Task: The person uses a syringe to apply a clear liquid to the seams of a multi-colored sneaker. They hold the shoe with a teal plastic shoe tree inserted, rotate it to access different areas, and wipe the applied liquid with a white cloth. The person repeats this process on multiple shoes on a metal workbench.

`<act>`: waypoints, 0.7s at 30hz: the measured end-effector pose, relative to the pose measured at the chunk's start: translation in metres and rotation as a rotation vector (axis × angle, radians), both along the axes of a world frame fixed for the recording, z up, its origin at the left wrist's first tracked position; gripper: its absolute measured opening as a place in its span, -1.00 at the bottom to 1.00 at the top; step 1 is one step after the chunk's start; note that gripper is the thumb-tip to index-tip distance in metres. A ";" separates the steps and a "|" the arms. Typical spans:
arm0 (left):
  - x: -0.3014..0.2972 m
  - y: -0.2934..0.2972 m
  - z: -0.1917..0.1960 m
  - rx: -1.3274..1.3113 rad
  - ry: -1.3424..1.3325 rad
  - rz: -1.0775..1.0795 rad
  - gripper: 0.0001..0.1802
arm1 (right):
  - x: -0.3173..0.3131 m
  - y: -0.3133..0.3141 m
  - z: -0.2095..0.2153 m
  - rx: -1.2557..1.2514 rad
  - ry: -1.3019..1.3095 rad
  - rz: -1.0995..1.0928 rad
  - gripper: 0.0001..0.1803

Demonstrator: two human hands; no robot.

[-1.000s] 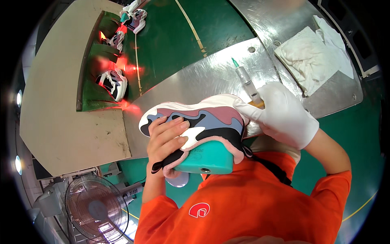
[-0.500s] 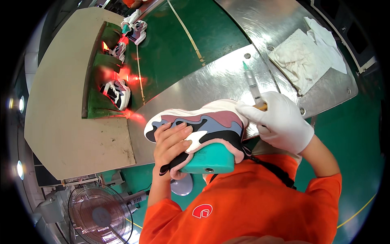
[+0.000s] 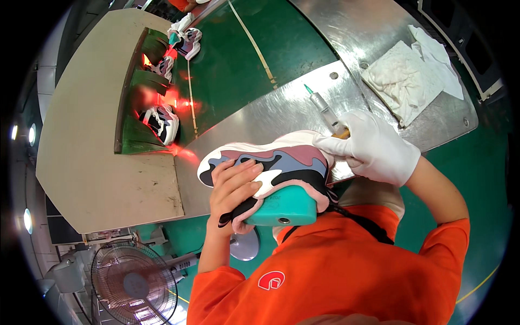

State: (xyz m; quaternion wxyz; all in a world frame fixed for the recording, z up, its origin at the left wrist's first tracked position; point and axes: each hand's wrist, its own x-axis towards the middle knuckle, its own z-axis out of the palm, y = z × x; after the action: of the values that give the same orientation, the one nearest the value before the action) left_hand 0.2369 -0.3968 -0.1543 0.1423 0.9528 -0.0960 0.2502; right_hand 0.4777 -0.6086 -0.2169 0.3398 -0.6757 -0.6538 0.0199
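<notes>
My bare left hand (image 3: pixel 233 187) grips a sneaker (image 3: pixel 290 160) round its side, with the white sole turned up and away from me. The upper is mauve, grey-blue, black and white with pink lining. A teal shoe last (image 3: pixel 284 207) fills its opening. My right hand (image 3: pixel 379 146), in a white glove, is closed round a syringe (image 3: pixel 326 112) with a green needle tip pointing up and left. The gloved thumb and finger touch the heel end of the sole; what they do there is partly hidden.
More sneakers (image 3: pixel 162 124) sit under a red-lit hood (image 3: pixel 103 108) on a green conveyor belt (image 3: pixel 233 65). White cloths (image 3: pixel 403 81) lie on the metal table (image 3: pixel 319 81). A standing fan (image 3: pixel 135 284) is at the lower left.
The syringe has tilted further left in my gloved hand, and its needle tip has shifted left. The left hand keeps its hold on the sneaker, nearly in place.
</notes>
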 end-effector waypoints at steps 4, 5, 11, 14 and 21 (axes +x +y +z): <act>-0.003 -0.001 0.002 0.011 -0.003 0.002 -0.69 | 0.005 0.004 0.000 0.039 0.009 0.058 -0.37; -0.002 -0.002 0.003 0.011 -0.002 0.006 -0.69 | 0.005 0.004 0.000 0.082 0.007 0.069 -0.37; 0.000 -0.002 0.004 -0.056 -0.006 -0.004 -0.70 | 0.002 0.003 -0.004 0.084 0.002 0.054 -0.40; 0.000 -0.001 0.001 -0.062 -0.012 -0.007 -0.70 | -0.003 -0.002 -0.004 0.118 0.032 -0.013 -0.39; -0.004 -0.006 0.000 0.002 -0.044 -0.017 -0.71 | -0.020 -0.028 0.007 0.004 0.251 -0.182 -0.29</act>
State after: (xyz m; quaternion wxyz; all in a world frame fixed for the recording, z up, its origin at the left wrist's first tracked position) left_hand 0.2327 -0.4025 -0.1544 0.1413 0.9464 -0.1074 0.2699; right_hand 0.4577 -0.6365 -0.2097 0.4206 -0.7239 -0.5422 0.0717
